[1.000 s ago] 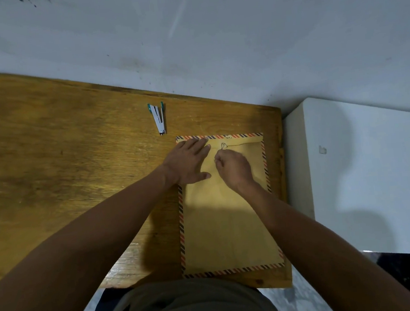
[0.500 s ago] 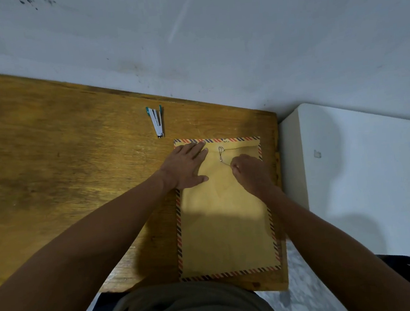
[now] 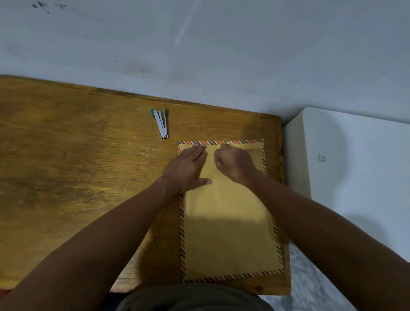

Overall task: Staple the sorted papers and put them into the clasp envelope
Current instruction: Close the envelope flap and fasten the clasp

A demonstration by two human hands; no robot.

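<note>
No text, label, brand, number or sign can be read anywhere. The envelope (image 3: pixel 227 218) at 5 o'clock shows only a striped border, and the stapler (image 3: pixel 161 123) at 12 o'clock bears no legible marking.

Brown stripe-edged clasp envelope (image 3: pixel 228 228) lies flat on desk; stapler (image 3: pixel 161 123) just beyond it.
</note>
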